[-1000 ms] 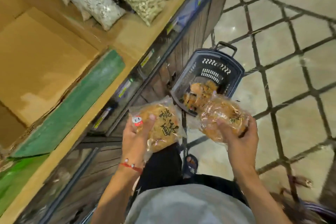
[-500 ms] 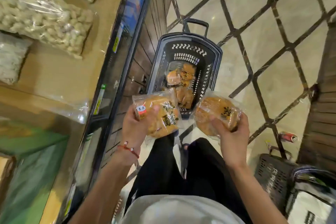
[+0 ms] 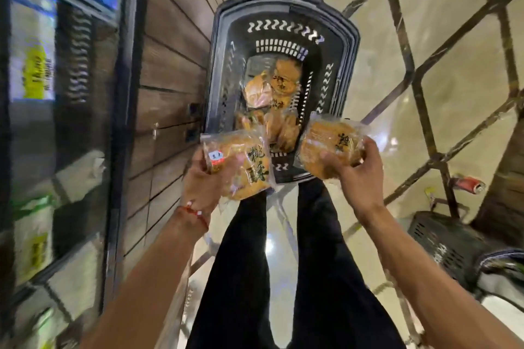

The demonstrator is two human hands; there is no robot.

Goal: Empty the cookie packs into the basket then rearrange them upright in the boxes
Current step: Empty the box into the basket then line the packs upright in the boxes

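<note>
A dark plastic basket (image 3: 344,71) stands on the floor in front of my legs, with several clear packs of golden cookies (image 3: 279,88) lying in it. My left hand (image 3: 200,181) grips one cookie pack (image 3: 241,167) with black characters and a red-and-white sticker, just left of the basket's near rim. My right hand (image 3: 358,176) grips a second cookie pack (image 3: 330,144) over the basket's near right corner. No boxes are in view.
A wood-panelled shelf base (image 3: 167,88) runs along the left, close to the basket, with blurred shelf fronts (image 3: 56,93) beside it. Tiled floor (image 3: 439,22) with dark lines spreads to the right. Another dark basket (image 3: 442,238) and a red can (image 3: 467,184) lie at right.
The view has swung down from the shelf top with its cardboard box to the floor. Both hands, each still holding a pack, have come nearer the basket's near rim.
</note>
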